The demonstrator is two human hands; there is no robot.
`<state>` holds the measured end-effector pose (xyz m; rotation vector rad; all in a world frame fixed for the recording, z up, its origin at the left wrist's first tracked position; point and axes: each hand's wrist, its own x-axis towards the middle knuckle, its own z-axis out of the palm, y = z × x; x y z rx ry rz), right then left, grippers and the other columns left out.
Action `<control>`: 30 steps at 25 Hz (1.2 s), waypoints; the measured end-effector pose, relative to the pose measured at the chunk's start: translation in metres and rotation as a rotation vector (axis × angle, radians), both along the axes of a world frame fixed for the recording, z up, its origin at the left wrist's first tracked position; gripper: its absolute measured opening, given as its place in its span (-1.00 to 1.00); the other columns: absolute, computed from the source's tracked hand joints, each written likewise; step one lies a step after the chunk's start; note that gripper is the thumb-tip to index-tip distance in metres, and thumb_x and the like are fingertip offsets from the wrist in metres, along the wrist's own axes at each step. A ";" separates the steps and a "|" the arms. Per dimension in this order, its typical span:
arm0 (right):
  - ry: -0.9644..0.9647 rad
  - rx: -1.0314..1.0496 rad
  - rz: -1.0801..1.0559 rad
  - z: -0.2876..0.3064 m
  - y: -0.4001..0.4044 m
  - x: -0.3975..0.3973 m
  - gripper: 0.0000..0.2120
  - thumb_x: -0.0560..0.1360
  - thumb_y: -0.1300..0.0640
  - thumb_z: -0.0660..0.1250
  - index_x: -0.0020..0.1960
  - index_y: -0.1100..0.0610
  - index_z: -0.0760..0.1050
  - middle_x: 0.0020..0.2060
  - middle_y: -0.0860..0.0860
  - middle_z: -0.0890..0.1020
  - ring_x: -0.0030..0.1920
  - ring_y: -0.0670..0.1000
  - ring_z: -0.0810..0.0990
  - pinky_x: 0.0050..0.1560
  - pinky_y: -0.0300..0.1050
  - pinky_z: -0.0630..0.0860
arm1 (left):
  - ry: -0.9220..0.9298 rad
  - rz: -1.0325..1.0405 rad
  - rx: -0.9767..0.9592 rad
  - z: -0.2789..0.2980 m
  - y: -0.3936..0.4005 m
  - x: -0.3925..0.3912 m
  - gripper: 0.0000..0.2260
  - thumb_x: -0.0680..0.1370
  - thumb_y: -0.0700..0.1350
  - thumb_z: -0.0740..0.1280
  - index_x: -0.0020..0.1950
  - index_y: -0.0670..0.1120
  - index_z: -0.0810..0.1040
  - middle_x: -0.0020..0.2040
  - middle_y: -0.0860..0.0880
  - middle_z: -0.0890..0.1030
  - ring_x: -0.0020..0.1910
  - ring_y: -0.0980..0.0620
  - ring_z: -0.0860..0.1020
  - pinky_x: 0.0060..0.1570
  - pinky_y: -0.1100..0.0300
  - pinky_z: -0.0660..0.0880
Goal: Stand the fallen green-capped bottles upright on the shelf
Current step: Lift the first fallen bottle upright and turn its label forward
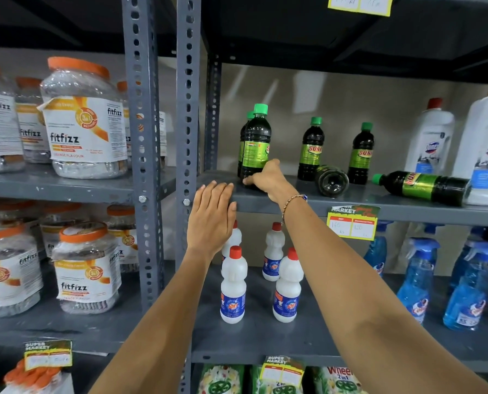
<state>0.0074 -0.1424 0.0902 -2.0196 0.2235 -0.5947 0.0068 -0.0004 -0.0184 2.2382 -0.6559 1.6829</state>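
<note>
Several dark bottles with green caps and green labels are on the grey shelf (pixel 424 209). My right hand (pixel 267 180) is closed around the base of an upright bottle (pixel 256 143) at the shelf's left end, and another bottle stands just behind it. Two more stand upright further right (pixel 311 150) (pixel 361 155). One fallen bottle (pixel 331 181) lies with its base toward me between those two. A second fallen bottle (pixel 426 186) lies sideways at the right, cap pointing left. My left hand (pixel 213 214) rests flat and empty against the shelf's front edge.
White red-capped bottles (pixel 431 143) stand at the shelf's right end, touching the sideways bottle. A grey upright post (pixel 188 109) borders the left. Below are small white bottles (pixel 233 288) and blue spray bottles (pixel 417 282). Orange-lidded jars (pixel 85 120) fill the left rack.
</note>
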 end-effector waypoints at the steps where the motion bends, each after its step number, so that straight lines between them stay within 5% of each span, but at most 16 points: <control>1: -0.018 -0.020 -0.036 -0.002 0.000 0.002 -0.31 0.32 0.20 0.56 0.24 0.21 0.17 0.22 0.17 0.49 0.24 0.12 0.48 0.19 -0.05 0.45 | -0.001 -0.003 -0.004 0.000 0.000 0.000 -0.63 0.62 -0.05 0.04 0.30 -0.18 0.46 0.20 -0.14 0.56 0.26 -0.14 0.47 0.38 0.03 0.17; 7: -0.006 0.001 0.000 0.000 0.000 0.003 -0.29 0.33 0.17 0.53 0.29 0.23 0.16 0.19 0.13 0.47 0.24 0.13 0.48 0.16 -0.05 0.45 | -0.008 -0.014 -0.005 0.001 0.000 -0.001 -0.64 0.61 -0.04 0.05 0.26 -0.18 0.48 0.19 -0.14 0.57 0.25 -0.14 0.48 0.38 0.04 0.17; 11: 0.012 -0.233 -0.149 -0.004 0.005 0.003 -0.15 0.29 -0.05 0.56 0.35 0.27 0.18 0.33 0.18 0.37 0.36 0.19 0.38 0.34 0.04 0.41 | 0.000 -0.030 -0.032 0.000 -0.002 0.000 -0.67 0.60 -0.05 0.08 0.20 -0.18 0.51 0.14 -0.13 0.58 0.20 -0.14 0.51 0.34 0.02 0.22; 18: 0.020 -0.298 -0.173 -0.006 0.008 0.006 -0.15 0.34 -0.11 0.51 0.36 0.31 0.16 0.34 0.21 0.32 0.35 0.22 0.38 0.33 0.03 0.40 | 0.109 -0.062 -0.162 0.039 -0.016 -0.014 -0.76 0.59 -0.06 0.10 0.01 -0.10 0.52 -0.03 -0.06 0.60 -0.08 -0.06 0.53 -0.12 0.05 0.41; 23: 0.039 -0.143 -0.060 -0.006 -0.001 0.015 -0.28 0.32 -0.06 0.53 0.34 0.22 0.34 0.15 0.11 0.54 0.23 0.16 0.54 0.20 0.00 0.51 | 0.466 -0.285 -0.391 0.094 -0.027 0.003 -0.76 0.58 -0.16 0.18 0.22 -0.18 0.46 0.18 -0.14 0.52 0.17 -0.08 0.48 0.10 0.07 0.43; 26: 0.011 -0.083 -0.073 -0.006 -0.002 0.013 -0.24 0.24 -0.06 0.58 0.29 0.23 0.36 0.14 0.14 0.60 0.17 0.14 0.58 0.12 -0.02 0.55 | 0.676 -0.235 -0.345 0.105 -0.026 0.020 -0.68 0.58 -0.16 0.19 0.31 -0.23 0.41 0.28 -0.21 0.46 0.27 -0.15 0.43 0.22 0.03 0.38; 30: -0.017 -0.103 -0.137 -0.007 -0.001 0.012 -0.17 0.27 -0.02 0.56 0.32 0.27 0.20 0.27 0.22 0.47 0.28 0.22 0.48 0.26 0.09 0.48 | 0.710 -0.240 -0.234 0.103 -0.029 0.023 -0.64 0.62 -0.07 0.12 0.34 -0.24 0.38 0.27 -0.26 0.49 0.27 -0.20 0.44 0.21 -0.01 0.38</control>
